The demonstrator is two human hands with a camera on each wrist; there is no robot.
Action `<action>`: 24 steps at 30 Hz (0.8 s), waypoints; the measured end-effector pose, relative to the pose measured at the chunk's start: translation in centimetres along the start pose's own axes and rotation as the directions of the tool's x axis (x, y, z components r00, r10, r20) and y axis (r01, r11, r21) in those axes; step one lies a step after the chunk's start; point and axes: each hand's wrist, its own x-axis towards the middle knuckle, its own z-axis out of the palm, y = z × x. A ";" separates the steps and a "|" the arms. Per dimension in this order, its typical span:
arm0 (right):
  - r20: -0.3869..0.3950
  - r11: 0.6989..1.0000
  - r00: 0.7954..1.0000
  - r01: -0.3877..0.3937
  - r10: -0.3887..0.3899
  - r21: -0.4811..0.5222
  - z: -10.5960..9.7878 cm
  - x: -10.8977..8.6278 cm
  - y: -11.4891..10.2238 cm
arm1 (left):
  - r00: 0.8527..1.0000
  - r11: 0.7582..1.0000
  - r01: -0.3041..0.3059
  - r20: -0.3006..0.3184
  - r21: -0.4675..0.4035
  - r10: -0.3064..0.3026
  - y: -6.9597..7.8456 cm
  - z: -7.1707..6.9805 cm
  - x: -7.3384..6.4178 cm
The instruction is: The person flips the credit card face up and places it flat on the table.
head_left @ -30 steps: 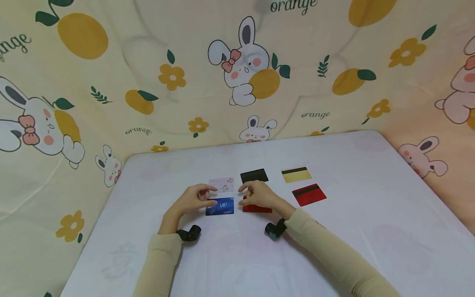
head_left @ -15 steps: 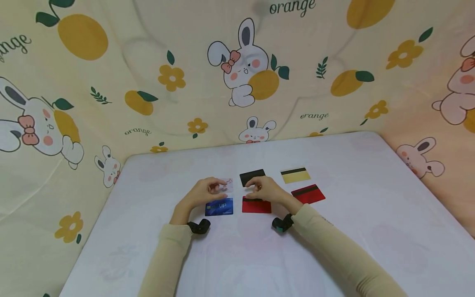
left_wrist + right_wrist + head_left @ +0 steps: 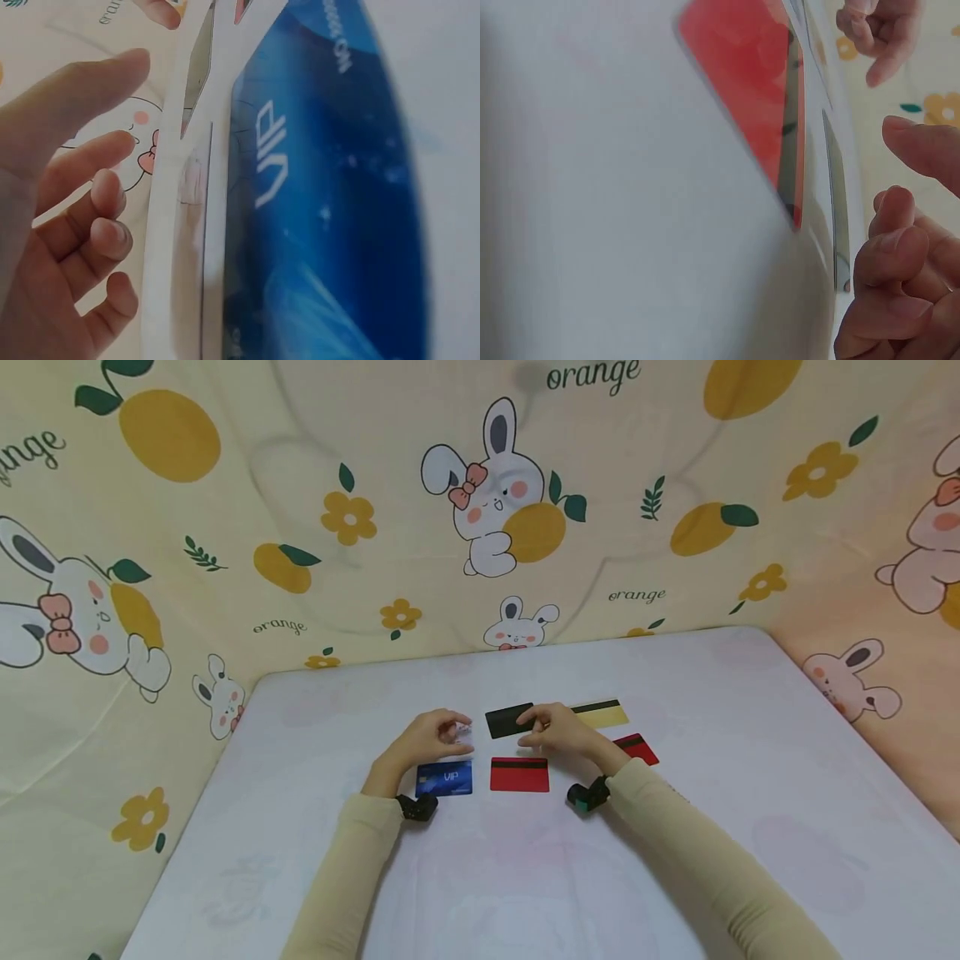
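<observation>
My left hand [image 3: 422,740] hovers over a pale pink card [image 3: 464,734], mostly covering it, with thumb and index finger apart and nothing between them. Just below it lies a blue card marked VIP [image 3: 445,779], which looms large in the left wrist view. My right hand [image 3: 564,732] overlaps the right edge of a black card [image 3: 504,722]; its fingers are loosely bent and hold nothing. Under its far side is a gold card with a dark stripe [image 3: 606,713]. A red striped card [image 3: 519,776] lies uncovered in front, and another red card [image 3: 640,749] is partly hidden by the right wrist.
The cards lie in two rows on a white-covered table [image 3: 480,877]. Behind it hangs a cream cloth [image 3: 420,560] printed with rabbits and oranges. Each wrist wears a small black camera, one of them the right camera [image 3: 587,795].
Both hands have drifted right and slightly away from the body. The left now covers most of the pink card, and the right has uncovered the front red card. The cards stay in place.
</observation>
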 end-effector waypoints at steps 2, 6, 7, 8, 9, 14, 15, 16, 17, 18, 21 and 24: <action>0.003 1.000 1.000 -0.005 0.005 -0.008 -0.4 0.0 0.2 | 1.000 1.000 0.020 0.005 0.003 -0.020 0.2 0.0 0.3; 0.011 0.999 1.000 -0.013 0.013 -0.032 -1.0 0.4 0.6 | 0.998 0.998 0.062 0.022 0.014 -0.062 0.4 0.1 0.9; 0.011 0.999 1.000 -0.016 0.017 -0.039 -1.1 0.5 0.7 | 0.998 0.998 0.065 0.027 0.017 -0.065 0.4 0.1 1.1; 0.009 0.999 1.000 -0.020 0.020 -0.041 -1.3 0.6 0.7 | 0.997 0.997 0.069 0.031 0.017 -0.069 0.4 0.1 1.3; 0.004 0.999 1.000 -0.025 0.025 -0.042 -1.4 0.7 0.8 | 0.997 0.997 0.073 0.034 0.017 -0.073 0.3 0.1 1.5; -0.016 0.996 0.997 -0.082 0.082 -0.045 -2.0 1.2 1.1 | 0.995 0.996 0.087 0.051 0.024 -0.088 0.4 0.3 2.4; -0.018 0.994 0.995 -0.100 0.100 -0.043 -2.1 1.3 1.1 | 0.994 0.995 0.093 0.054 0.027 -0.094 0.5 0.4 2.6; -0.015 0.993 0.994 -0.112 0.112 -0.045 -2.2 1.3 1.2 | 0.993 0.995 0.098 0.057 0.030 -0.100 0.5 0.4 2.8; -0.013 0.991 0.993 -0.122 0.121 -0.047 -2.3 1.4 1.2 | 0.993 0.994 0.104 0.058 0.034 -0.106 0.6 0.5 3.0; -0.011 0.990 0.992 -0.130 0.129 -0.048 -2.4 1.5 1.2 | 0.991 0.993 0.114 0.060 0.032 -0.115 0.6 0.5 3.1; -0.008 0.989 0.990 -0.140 0.140 -0.048 -2.6 1.6 1.1 | 0.988 0.989 0.144 0.058 0.032 -0.146 0.8 0.6 3.5; 0.000 0.988 0.989 -0.147 0.147 -0.054 -2.6 1.8 1.1 | 0.984 0.985 0.166 0.057 0.038 -0.168 0.9 0.8 3.8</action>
